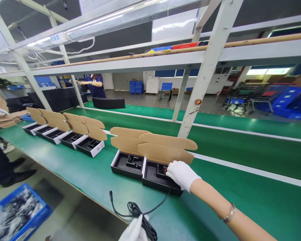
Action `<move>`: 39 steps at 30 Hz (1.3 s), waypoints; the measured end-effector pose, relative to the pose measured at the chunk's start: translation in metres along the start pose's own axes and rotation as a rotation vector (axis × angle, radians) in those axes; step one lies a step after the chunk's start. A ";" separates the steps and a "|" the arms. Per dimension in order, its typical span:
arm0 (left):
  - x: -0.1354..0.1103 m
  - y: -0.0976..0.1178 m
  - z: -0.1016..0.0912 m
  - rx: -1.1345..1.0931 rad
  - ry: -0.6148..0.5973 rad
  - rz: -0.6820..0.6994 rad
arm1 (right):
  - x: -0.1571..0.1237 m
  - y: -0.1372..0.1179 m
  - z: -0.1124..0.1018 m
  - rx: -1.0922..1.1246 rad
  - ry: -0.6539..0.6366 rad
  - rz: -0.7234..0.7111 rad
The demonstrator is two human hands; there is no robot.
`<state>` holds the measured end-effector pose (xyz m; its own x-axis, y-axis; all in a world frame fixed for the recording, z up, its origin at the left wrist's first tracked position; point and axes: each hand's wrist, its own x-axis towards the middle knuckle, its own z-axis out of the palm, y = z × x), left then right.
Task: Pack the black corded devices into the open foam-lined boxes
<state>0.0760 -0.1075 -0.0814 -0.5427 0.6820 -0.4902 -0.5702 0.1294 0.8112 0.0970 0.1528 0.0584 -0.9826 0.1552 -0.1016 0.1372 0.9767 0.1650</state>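
My right hand (182,174), in a white glove, reaches into the nearest open cardboard box (165,152) and presses a small dark part into its black tray (153,172); the fingers are curled over it. A black cable (150,208) runs from that box back to a coiled bundle. My left hand (134,231), also gloved, grips the coiled cable (144,224) at the bottom edge of the view. A second open box (127,162) with a black tray sits just left of the first.
Several more open boxes (65,132) stand in a row on the green conveyor belt (215,150) to the left. A blue bin (17,211) sits on the floor lower left. A white frame post (205,77) rises behind the boxes. Another person (96,85) works far back.
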 end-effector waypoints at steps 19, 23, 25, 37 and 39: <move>-0.003 0.145 0.077 0.734 -0.132 0.457 | -0.027 -0.008 -0.055 0.445 0.263 -0.297; 0.021 0.155 0.086 0.680 -0.151 0.533 | -0.033 0.001 -0.047 0.949 0.200 -0.031; 0.031 0.162 0.089 0.674 -0.313 0.491 | -0.033 0.003 -0.041 1.088 0.167 0.028; 0.076 0.225 0.096 1.018 -0.852 0.252 | -0.041 0.037 -0.026 0.044 0.477 -0.327; 0.084 0.227 0.097 1.083 -0.868 0.222 | -0.036 0.034 -0.014 0.017 0.391 -0.233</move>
<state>-0.0391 0.0492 0.0928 0.2178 0.9308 -0.2935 0.4434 0.1735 0.8794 0.1354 0.1783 0.0818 -0.9605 -0.1334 0.2444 -0.0942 0.9817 0.1655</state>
